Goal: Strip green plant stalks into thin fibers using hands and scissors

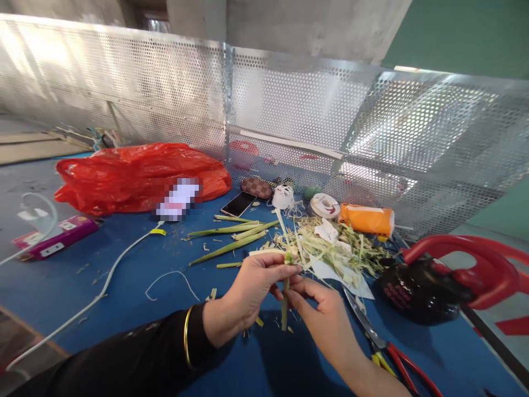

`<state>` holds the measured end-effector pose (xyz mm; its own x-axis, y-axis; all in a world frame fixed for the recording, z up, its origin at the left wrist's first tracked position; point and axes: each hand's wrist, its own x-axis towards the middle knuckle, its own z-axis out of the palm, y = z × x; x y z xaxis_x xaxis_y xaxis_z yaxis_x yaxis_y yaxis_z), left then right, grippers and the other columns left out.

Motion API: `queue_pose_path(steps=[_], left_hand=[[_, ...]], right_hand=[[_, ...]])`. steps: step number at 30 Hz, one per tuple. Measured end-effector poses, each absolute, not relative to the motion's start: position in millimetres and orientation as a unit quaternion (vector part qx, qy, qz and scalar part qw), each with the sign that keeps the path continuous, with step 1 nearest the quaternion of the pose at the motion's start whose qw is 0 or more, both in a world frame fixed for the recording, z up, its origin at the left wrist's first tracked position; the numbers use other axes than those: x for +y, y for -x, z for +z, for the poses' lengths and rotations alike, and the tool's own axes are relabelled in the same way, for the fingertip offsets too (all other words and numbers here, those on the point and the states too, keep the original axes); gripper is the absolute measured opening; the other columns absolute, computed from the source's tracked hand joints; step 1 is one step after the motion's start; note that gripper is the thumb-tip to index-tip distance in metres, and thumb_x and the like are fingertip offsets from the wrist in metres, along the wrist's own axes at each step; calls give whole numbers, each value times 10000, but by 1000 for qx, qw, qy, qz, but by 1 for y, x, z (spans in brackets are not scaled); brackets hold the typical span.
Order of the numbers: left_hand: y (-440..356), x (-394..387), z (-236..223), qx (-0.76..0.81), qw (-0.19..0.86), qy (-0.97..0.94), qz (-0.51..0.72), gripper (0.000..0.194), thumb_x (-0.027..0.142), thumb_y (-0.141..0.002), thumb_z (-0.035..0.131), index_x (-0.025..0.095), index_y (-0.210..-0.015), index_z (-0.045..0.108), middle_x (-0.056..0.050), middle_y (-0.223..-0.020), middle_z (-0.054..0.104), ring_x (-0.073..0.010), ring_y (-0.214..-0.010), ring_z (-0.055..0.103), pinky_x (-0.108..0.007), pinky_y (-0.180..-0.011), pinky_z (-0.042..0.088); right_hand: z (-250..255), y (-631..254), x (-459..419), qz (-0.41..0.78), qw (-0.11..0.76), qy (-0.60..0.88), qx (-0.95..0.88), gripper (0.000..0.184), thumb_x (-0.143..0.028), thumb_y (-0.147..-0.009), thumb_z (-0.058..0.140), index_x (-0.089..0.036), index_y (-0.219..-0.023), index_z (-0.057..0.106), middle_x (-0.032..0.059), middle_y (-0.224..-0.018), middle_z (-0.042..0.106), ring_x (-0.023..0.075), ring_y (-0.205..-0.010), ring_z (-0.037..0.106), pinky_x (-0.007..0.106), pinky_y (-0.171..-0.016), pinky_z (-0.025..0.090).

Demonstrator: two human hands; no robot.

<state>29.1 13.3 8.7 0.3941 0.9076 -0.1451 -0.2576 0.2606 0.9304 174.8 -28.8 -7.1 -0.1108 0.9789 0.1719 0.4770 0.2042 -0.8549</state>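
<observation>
In the middle of the blue table, my left hand [243,286] pinches a small folded piece of leaf strip [285,317] between thumb and fingertips. The strip is pale green, with one flat end hanging below and a thin pale end rising above. My right hand [324,311] closes on the same strip just under the left fingertips. The fingers hide part of the fold. Several long green leaves [231,246] lie behind my left hand. A heap of shredded stalks and trimmings [343,251] spreads beyond my right hand. Red-handled scissors [374,336] lie beside my right forearm.
A black jar [417,292] and a red plastic frame [487,259] stand at the right. An orange packet [366,219], tape roll [324,205], dark phone [238,204] and checked case [257,188] line the back. Leftward are a red bag [136,176], white cable [109,278] and purple box [60,236].
</observation>
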Motion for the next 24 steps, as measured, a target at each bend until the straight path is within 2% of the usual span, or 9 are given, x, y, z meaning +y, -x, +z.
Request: queue_pose_path(steps=[5, 10, 18, 22, 24], left_hand=[[-28, 14, 8, 362, 707, -431, 428, 167, 290, -740, 716, 126, -745, 685, -85, -843, 721, -141, -716, 645, -165, -461, 410], [-27, 17, 13, 369, 702, -423, 439, 181, 289, -730, 724, 113, -774, 715, -100, -816, 727, -151, -715, 659, -164, -449, 402], [-28, 18, 17, 391, 695, -413, 440, 162, 243, -719, 729, 95, -786, 718, -88, -753, 713, -109, -591, 623, -157, -409, 372], [-27, 18, 16, 383, 707, -413, 428, 181, 266, -717, 739, 104, -793, 714, -93, -835, 719, -127, -658, 654, -156, -412, 377], [-27, 17, 16, 376, 716, -417, 414, 216, 298, -719, 745, 107, -815, 719, -87, -809, 716, -136, -688, 659, -154, -421, 380]], right_hand=[[-3, -173, -32, 358, 400, 537, -651, 242, -319, -866, 525, -187, -667, 563, -8, -651, 537, 144, -617, 477, 237, -573, 391], [1, -170, -37, 388, 382, 524, -655, 217, -292, -854, 508, -191, -662, 521, -23, -616, 468, 126, -577, 428, 223, -506, 348], [1, -168, -41, 324, 375, 507, -705, 198, -215, -834, 492, -201, -637, 481, -29, -607, 496, 124, -578, 475, 231, -560, 399], [-3, -168, -39, 298, 378, 521, -705, 187, -211, -827, 496, -199, -640, 497, -26, -602, 523, 128, -569, 498, 235, -552, 402], [-6, -167, -38, 294, 375, 530, -701, 185, -219, -831, 495, -198, -648, 510, -22, -607, 539, 131, -569, 512, 235, -545, 404]])
